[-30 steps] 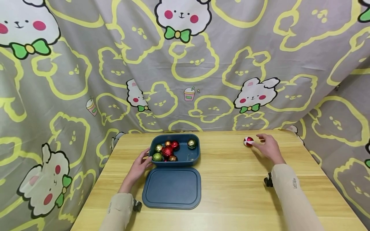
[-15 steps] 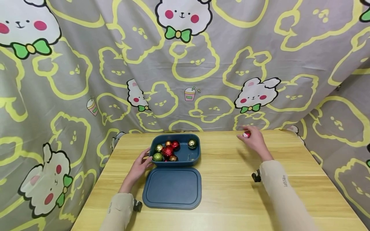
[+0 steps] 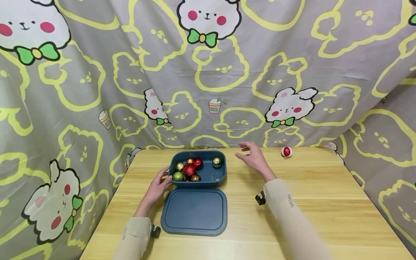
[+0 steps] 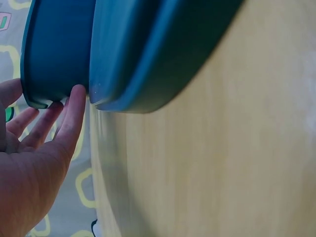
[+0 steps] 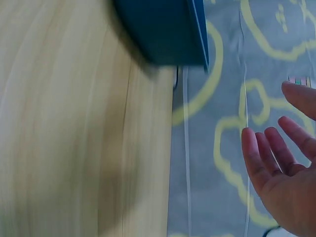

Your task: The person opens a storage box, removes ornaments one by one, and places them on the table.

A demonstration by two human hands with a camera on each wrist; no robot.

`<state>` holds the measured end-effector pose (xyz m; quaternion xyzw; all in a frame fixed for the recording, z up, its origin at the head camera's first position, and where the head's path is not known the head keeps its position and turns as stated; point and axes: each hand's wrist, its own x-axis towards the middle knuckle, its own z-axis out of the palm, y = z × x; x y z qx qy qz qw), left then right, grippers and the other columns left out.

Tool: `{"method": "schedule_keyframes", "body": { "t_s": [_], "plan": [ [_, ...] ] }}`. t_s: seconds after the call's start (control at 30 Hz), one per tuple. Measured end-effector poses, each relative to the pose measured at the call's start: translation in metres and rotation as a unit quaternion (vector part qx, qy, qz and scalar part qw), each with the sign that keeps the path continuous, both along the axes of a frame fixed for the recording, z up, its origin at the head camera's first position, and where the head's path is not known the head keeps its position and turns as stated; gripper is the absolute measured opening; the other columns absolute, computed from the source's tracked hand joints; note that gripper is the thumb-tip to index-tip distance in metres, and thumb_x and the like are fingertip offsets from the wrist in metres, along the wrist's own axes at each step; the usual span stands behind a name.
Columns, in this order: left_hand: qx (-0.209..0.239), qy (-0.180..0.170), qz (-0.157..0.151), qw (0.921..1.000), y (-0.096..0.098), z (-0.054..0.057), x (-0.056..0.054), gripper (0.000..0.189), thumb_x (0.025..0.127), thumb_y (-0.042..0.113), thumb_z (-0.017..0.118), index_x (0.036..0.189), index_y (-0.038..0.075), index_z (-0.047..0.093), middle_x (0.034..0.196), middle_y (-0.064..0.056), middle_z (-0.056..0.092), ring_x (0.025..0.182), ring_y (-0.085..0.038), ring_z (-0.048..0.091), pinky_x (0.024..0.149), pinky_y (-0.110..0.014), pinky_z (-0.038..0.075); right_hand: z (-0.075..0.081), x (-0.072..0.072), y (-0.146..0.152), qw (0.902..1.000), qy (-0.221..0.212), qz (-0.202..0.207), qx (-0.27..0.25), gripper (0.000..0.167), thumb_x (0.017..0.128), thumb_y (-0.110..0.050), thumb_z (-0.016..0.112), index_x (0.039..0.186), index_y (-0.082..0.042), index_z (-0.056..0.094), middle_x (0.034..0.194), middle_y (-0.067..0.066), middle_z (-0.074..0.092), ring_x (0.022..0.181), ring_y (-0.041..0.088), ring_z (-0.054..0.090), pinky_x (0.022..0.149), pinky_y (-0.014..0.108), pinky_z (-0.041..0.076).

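Observation:
A dark blue rectangular box (image 3: pixel 221 176) stands uncovered near the back of the table, holding several Christmas baubles (image 3: pixel 190 170) in red, gold, green and copper. At its left end, my left hand (image 3: pixel 160 185) touches the outer wall with extended fingers; the left wrist view shows fingertips against the box side (image 4: pixel 59 54). My right hand (image 3: pixel 255 159) hovers just right of the box, fingers apart, with nothing in it. Farther right, a red and white bauble (image 3: pixel 286 152) sits alone by the table's back edge. In the right wrist view, the spread fingers (image 5: pixel 254 158) face the box.
A matching blue lid (image 3: pixel 194 212) lies flat directly in front of the box. The wooden table (image 3: pixel 279 224) ends at the back against a grey patterned curtain (image 3: pixel 240 90), which also runs down both sides.
My right hand has left the red and white bauble and moved left toward the box. That bauble now sits slightly farther back and right, turned differently. My left hand stays at the box.

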<state>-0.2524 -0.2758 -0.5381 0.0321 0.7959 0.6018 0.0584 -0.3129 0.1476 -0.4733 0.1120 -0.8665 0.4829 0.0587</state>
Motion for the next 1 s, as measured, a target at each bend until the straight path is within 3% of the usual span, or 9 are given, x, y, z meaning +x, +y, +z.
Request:
{"method": "schedule_keyframes", "body": {
  "t_s": [0.53, 0.8, 1.0],
  "plan": [
    [0.004, -0.007, -0.003, 1.0, 0.001, 0.006, 0.001, 0.058, 0.111, 0.026, 0.051, 0.163, 0.014, 0.03, 0.157, -0.027, 0.037, 0.136, -0.046, 0.05, 0.108, -0.051, 0.053, -0.006, -0.001, -0.087, 0.9975, -0.026, 0.066, -0.002, 0.048, 0.095, -0.016, 0.076, 0.139, -0.002, 0.061, 0.135, 0.024, 0.06, 0.121, 0.039, 0.062, 0.105, 0.053, 0.052],
    [0.004, -0.003, -0.001, 1.0, -0.001, 0.005, 0.0, 0.057, 0.111, 0.026, 0.05, 0.163, 0.013, 0.03, 0.156, -0.028, 0.037, 0.134, -0.045, 0.051, 0.107, -0.052, 0.052, -0.021, -0.009, -0.126, 0.9956, -0.028, 0.089, 0.001, 0.044, 0.097, -0.014, 0.074, 0.136, 0.001, 0.062, 0.13, 0.021, 0.061, 0.115, 0.036, 0.063, 0.101, 0.05, 0.053],
    [0.015, -0.008, -0.004, 0.9998, 0.0, 0.005, 0.003, 0.058, 0.111, 0.025, 0.05, 0.163, 0.013, 0.029, 0.158, -0.028, 0.035, 0.136, -0.046, 0.049, 0.11, -0.055, 0.05, -0.035, -0.012, -0.146, 0.994, -0.069, 0.079, 0.033, 0.041, 0.099, -0.018, 0.071, 0.138, -0.005, 0.062, 0.131, 0.017, 0.058, 0.118, 0.033, 0.06, 0.1, 0.049, 0.053]
  ]
}}
